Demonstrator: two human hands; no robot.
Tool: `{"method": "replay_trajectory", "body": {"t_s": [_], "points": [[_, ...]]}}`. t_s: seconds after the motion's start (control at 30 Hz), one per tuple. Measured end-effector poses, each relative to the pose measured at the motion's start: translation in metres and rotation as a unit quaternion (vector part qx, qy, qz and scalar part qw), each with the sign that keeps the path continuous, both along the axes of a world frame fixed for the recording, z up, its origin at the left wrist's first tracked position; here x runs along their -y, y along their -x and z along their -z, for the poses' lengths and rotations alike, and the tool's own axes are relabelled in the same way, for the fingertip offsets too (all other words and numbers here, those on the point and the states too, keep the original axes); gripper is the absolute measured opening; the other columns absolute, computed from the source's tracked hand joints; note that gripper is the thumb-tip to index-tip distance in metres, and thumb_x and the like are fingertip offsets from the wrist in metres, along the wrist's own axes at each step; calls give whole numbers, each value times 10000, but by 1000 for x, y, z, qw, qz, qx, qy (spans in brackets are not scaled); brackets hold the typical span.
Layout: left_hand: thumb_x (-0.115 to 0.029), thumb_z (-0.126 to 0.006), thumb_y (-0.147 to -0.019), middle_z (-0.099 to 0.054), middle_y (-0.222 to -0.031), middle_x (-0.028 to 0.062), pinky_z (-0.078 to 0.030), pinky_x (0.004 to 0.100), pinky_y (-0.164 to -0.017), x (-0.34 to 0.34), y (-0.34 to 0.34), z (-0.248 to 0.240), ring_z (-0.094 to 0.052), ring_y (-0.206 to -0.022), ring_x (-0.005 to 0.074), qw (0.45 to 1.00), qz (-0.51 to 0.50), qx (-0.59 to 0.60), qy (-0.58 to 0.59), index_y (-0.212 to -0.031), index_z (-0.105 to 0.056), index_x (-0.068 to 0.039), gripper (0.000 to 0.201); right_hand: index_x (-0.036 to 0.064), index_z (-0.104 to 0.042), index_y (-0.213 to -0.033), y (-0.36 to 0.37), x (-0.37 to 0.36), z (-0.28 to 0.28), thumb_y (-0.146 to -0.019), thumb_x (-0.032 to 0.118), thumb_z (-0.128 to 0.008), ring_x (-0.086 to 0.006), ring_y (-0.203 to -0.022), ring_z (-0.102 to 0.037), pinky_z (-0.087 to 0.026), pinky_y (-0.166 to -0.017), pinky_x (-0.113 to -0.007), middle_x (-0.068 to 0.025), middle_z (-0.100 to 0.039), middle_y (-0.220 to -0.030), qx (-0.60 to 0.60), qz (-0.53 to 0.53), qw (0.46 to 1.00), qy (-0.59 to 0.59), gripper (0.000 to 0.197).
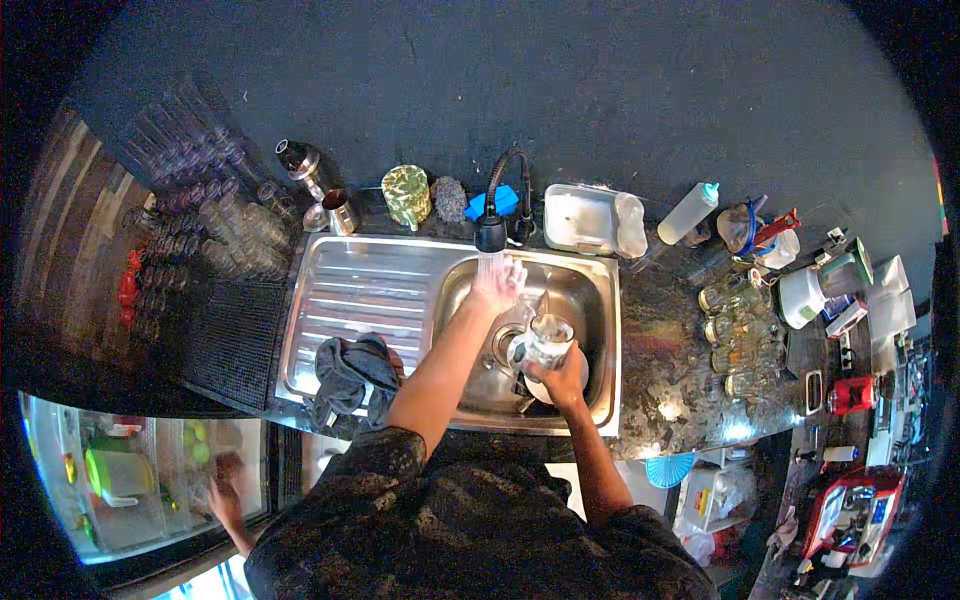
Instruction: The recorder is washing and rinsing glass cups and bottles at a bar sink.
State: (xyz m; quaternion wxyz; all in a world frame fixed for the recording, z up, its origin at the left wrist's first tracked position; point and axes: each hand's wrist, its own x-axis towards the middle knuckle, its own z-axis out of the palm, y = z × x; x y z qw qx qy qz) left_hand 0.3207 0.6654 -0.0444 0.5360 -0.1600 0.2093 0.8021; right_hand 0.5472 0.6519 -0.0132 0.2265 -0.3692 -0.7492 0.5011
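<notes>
My left hand (498, 287) is under the black tap (491, 232), in the falling water. Its fingers look bent and somewhat apart, partly blurred by the spray, and I see nothing held in them. Over the steel sink (608, 340), my right hand (562, 380) grips a clear drinking glass (549, 338) with the fingers wrapped round its lower part. Beneath the glass, a pale round dish (574, 392) lies in the basin, mostly covered by the glass and hand. What else lies in the basin is hard to make out.
A dark cloth (352, 380) lies on the ribbed drainboard (365, 285). Behind stand a metal shaker (300, 165), a patterned mug (406, 195) and a plastic tub (582, 220). Glass mugs (735, 340) line the right counter. Another person's hand (225, 503) is by the fridge, lower left.
</notes>
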Motion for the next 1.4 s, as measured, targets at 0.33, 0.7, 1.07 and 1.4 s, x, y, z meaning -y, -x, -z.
{"method": "replay_trajectory", "body": {"t_s": [0.33,0.7,1.07,1.4], "points": [[-188,-494,-905,-565,-1167,145,-465,362,-915,55,-38,-15,-558,-1084,257,995,22,-79,52,-1120,-530,-8,283,13,-413,-1182,-5,9,-16,-580,131,-831,-212,-1007,-538,-433,-889,-331,-113,-547,-1102,-24,7,993,112,742],[-147,-491,-933,-608,-1137,97,-514,315,-878,77,-36,-6,-625,-969,205,996,-48,-71,-8,-1123,-534,-46,219,34,-352,-1252,10,-3,36,-618,-35,-735,-216,-1063,-534,-435,-954,-355,-97,-527,-1153,-26,-51,991,120,743],[-488,-551,-863,-602,-881,25,-423,272,-665,102,-60,-32,-527,-731,124,874,118,-410,234,-1110,-603,-98,465,-18,-278,-1297,62,5,-7,-592,113,-804,-244,-1100,-495,-409,-945,-355,-150,-481,-1204,-89,-56,994,12,889],[-601,-506,-834,-619,-987,88,-487,339,-706,107,-31,-42,-599,-794,183,869,29,-355,343,-1112,-568,-6,659,4,-351,-1211,89,12,-6,-580,320,-856,-251,-1102,-471,-377,-966,-378,-145,-486,-1153,-102,-155,974,126,868]]}}
